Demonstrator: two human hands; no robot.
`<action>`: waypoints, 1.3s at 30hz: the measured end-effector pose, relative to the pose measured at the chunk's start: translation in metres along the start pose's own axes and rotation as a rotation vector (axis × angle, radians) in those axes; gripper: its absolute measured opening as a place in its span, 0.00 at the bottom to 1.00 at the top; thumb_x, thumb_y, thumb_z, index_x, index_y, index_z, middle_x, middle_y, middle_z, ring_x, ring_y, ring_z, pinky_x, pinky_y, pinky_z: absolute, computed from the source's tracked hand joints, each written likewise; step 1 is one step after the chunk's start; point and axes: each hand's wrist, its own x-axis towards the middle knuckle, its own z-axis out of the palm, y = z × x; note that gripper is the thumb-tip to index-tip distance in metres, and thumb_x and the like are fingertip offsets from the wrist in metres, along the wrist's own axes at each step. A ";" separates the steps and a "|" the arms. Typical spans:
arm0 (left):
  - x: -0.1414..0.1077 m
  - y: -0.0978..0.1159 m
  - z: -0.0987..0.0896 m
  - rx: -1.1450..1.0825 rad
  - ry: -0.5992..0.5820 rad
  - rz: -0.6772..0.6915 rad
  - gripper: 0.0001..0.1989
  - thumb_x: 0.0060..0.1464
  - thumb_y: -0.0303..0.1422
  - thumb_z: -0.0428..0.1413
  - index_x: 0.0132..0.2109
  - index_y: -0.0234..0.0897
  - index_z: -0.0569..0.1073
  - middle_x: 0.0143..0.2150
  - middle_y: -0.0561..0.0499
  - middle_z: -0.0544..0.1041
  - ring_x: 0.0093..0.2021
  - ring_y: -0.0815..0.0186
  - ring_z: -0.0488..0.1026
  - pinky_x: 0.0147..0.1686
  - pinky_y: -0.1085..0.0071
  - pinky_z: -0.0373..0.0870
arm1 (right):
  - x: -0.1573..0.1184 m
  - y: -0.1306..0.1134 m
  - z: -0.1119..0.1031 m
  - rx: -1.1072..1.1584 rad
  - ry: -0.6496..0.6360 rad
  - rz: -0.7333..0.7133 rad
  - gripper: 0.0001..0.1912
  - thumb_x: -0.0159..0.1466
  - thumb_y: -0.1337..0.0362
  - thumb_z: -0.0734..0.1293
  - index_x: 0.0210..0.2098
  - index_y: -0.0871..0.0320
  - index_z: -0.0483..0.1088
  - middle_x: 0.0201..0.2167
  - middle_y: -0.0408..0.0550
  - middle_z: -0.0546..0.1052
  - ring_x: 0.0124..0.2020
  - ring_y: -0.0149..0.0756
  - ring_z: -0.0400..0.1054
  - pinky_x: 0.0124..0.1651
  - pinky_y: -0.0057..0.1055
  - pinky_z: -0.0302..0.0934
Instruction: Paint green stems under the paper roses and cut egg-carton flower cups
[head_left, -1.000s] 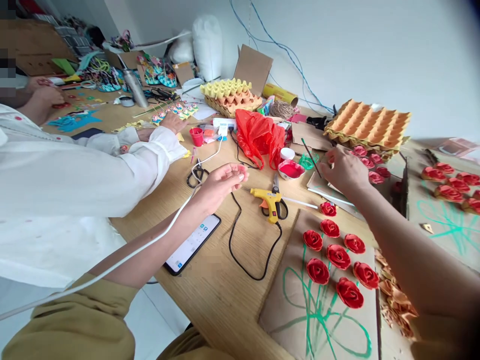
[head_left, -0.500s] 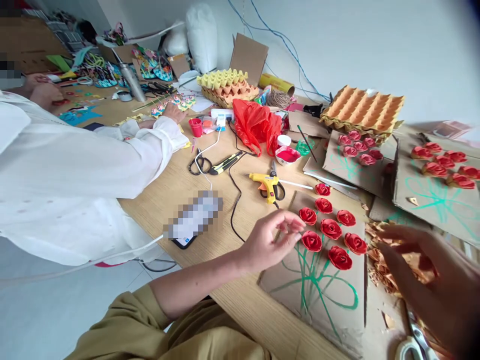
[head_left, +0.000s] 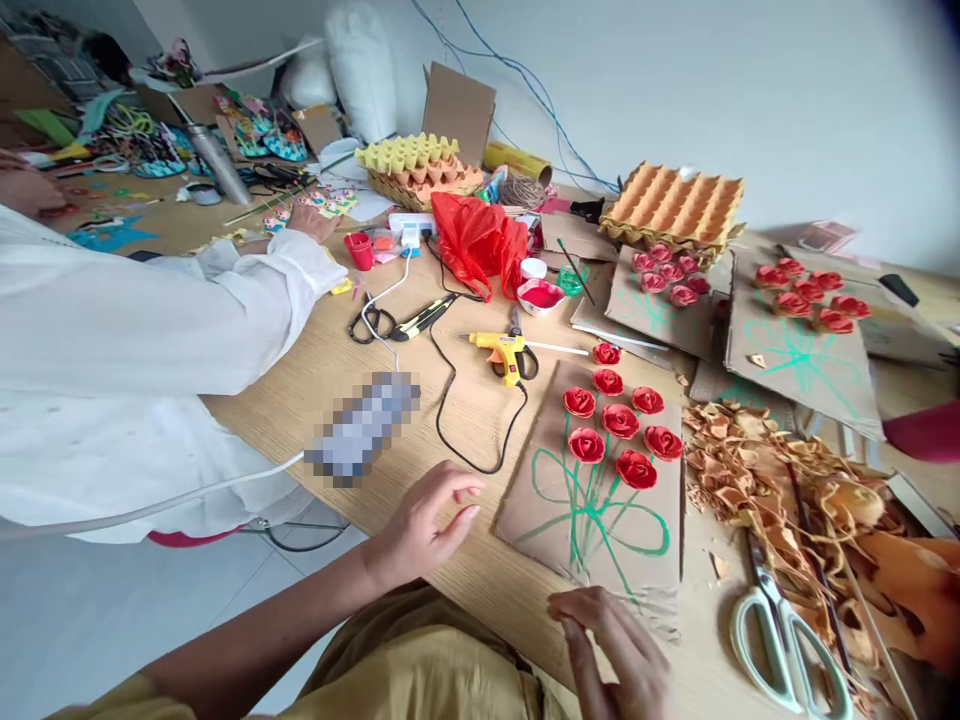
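My left hand (head_left: 427,525) hovers over the table's front edge, left of a cardboard sheet, fingers curved apart and holding nothing. My right hand (head_left: 611,655) is at the sheet's lower edge, fingers bent, thumb apart from them, nothing held. The cardboard sheet (head_left: 517,510) carries green painted stems and a bow. Several red roses (head_left: 620,421) stand on its upper part, and one more rose (head_left: 606,353) lies just beyond its top edge. Behind the sheet a yellow glue gun (head_left: 506,355) rests beside black-handled scissors (head_left: 531,362).
White-handled scissors (head_left: 780,640) and brown scraps (head_left: 742,460) lie at right. Farther back are rose-covered cardboards (head_left: 802,350), egg trays (head_left: 675,205), a bowl of red paint (head_left: 540,295) and a red bag (head_left: 480,240). A person in white (head_left: 135,310) works at left beside a blurred phone (head_left: 360,430).
Both hands have drawn back from the roses toward the front edge; the right has also moved left. The view has shifted right, showing more scraps and the white-handled scissors.
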 end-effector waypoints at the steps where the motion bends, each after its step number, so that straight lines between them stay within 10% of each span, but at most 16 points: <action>1: -0.010 -0.002 -0.008 0.073 0.015 -0.006 0.15 0.59 0.21 0.53 0.52 0.38 0.69 0.40 0.48 0.74 0.37 0.67 0.72 0.41 0.71 0.72 | 0.001 0.002 0.004 0.024 -0.038 -0.033 0.10 0.68 0.74 0.61 0.43 0.55 0.72 0.31 0.47 0.78 0.33 0.34 0.74 0.36 0.28 0.69; 10: -0.069 -0.052 -0.076 0.548 -0.061 0.028 0.12 0.63 0.28 0.53 0.54 0.37 0.68 0.43 0.46 0.72 0.40 0.62 0.74 0.39 0.69 0.73 | -0.001 0.011 0.010 -0.019 -0.044 -0.050 0.10 0.70 0.74 0.58 0.43 0.56 0.68 0.32 0.46 0.76 0.33 0.34 0.71 0.37 0.30 0.66; 16: -0.094 -0.049 -0.106 0.685 -0.161 0.039 0.14 0.63 0.28 0.53 0.55 0.38 0.68 0.48 0.43 0.73 0.49 0.56 0.73 0.50 0.60 0.73 | -0.011 0.019 0.010 -0.086 -0.029 -0.117 0.10 0.70 0.74 0.59 0.46 0.57 0.68 0.33 0.47 0.77 0.35 0.35 0.72 0.41 0.32 0.67; 39: -0.096 -0.042 -0.106 0.603 -0.020 -0.192 0.12 0.64 0.26 0.50 0.54 0.37 0.65 0.59 0.39 0.68 0.46 0.62 0.73 0.46 0.62 0.76 | -0.009 0.025 0.009 -0.076 -0.012 -0.161 0.09 0.70 0.72 0.60 0.44 0.57 0.70 0.32 0.48 0.78 0.33 0.36 0.74 0.37 0.31 0.69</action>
